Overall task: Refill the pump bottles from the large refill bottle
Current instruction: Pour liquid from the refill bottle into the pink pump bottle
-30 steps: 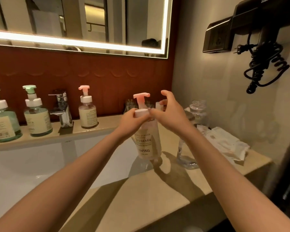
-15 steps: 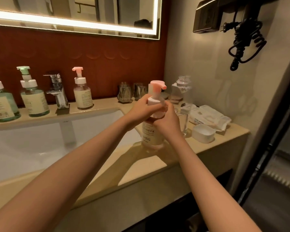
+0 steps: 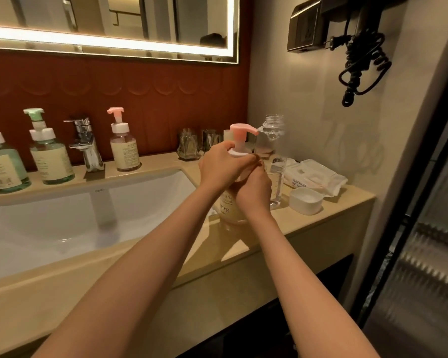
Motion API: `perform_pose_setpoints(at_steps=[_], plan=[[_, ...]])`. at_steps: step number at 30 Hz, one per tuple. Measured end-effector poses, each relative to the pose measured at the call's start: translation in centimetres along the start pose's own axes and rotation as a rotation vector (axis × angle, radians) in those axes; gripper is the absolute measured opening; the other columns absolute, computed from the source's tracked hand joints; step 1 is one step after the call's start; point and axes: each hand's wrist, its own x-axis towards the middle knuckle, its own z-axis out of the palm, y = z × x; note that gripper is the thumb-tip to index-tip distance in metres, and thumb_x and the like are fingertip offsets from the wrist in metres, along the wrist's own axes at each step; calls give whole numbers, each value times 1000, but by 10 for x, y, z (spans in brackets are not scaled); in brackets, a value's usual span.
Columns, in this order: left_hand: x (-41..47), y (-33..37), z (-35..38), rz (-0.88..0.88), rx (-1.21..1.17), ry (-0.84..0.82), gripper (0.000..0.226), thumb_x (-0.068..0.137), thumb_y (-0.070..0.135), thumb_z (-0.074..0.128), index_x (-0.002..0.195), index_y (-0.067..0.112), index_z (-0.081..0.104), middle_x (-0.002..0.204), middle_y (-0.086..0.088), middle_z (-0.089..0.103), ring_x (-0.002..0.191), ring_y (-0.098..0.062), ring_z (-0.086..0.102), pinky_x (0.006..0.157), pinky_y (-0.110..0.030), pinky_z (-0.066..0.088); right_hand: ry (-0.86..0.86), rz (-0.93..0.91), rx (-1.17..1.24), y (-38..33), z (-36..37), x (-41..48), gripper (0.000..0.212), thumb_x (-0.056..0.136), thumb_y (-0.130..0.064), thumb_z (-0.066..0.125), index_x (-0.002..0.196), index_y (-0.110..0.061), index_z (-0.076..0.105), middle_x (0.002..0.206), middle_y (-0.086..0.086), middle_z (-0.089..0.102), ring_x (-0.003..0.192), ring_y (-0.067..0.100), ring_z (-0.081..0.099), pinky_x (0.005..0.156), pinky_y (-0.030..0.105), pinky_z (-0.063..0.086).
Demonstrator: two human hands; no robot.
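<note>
Left hand [image 3: 221,165] gripping the white collar of the pink pump bottle [image 3: 227,209], right hand [image 3: 254,188] curling round its body, standing on the worktop [image 3: 347,200] beside the sink [image 3: 75,223].

On the beige worktop [image 3: 243,249]: two green pump bottles [image 3: 51,156], tap [image 3: 86,144], pink pump bottle [image 3: 124,148], glasses [image 3: 188,147], second pink pump bottle [image 3: 228,208], clear bottle [image 3: 277,177], wipes pack [image 3: 313,177], white tub [image 3: 305,201].
</note>
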Motion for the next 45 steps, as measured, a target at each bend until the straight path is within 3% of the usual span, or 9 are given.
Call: perform_pose_setpoints(at_steps=[10,13,16,23,27,29,33,39,45], plan=[[0,-4,-10,-19,78,161,64,64,70,62,110,25,56,94,8,59,94,-16,59,89,-47,47,-44,13,46,3,0,0,64,75,-22,76,128,-13,40,127,7,54,121,24,50,94,36,44],[1,-1,-10,22,-18,-42,82,64,61,66,131,20,41,116,1,56,104,-18,55,95,-46,44,-41,8,58,4,0,1,62,78,-23,74,129,-15,39,128,7,53,121,24,50,97,38,42],[-1,3,-10,26,-145,-217,66,75,44,65,132,23,41,119,0,56,107,-20,57,94,-41,47,-48,-9,39,4,0,1,60,79,-25,73,128,-14,39,127,8,53,119,24,51,93,32,42],[2,-5,-23,25,-183,65,46,83,38,60,124,17,51,92,10,53,81,-1,49,69,-21,44,-47,30,20,2,1,2,71,76,-30,75,132,-15,35,131,6,51,118,25,51,95,38,44],[-1,-4,-18,9,-277,-217,59,87,27,59,140,16,35,121,2,51,104,-10,49,80,-21,40,-50,-1,18,3,0,0,64,79,-27,73,130,-13,37,131,7,52,121,25,50,98,39,43],[-1,-4,-14,25,-270,-237,64,81,32,61,139,18,38,118,1,53,101,-10,54,77,-21,43,-48,-5,28,4,0,0,61,80,-24,72,129,-13,38,131,7,52,121,24,50,98,39,44],[4,-8,-21,5,-220,-5,52,84,27,63,131,16,45,93,10,52,86,-5,52,69,-19,43,-43,30,21,1,0,0,70,76,-30,75,132,-15,36,128,6,52,117,25,51,92,37,46],[5,-8,-22,8,-273,-313,57,84,23,63,136,17,40,118,3,52,111,-16,51,89,-26,43,-39,5,-9,2,-1,0,63,79,-28,73,128,-12,38,127,7,53,118,24,52,90,32,45],[5,-6,-22,60,-268,-164,42,77,22,74,116,14,61,99,6,63,88,-3,61,74,-15,47,-39,24,3,4,0,2,69,76,-28,76,130,-12,36,129,8,53,117,25,52,79,28,43]])
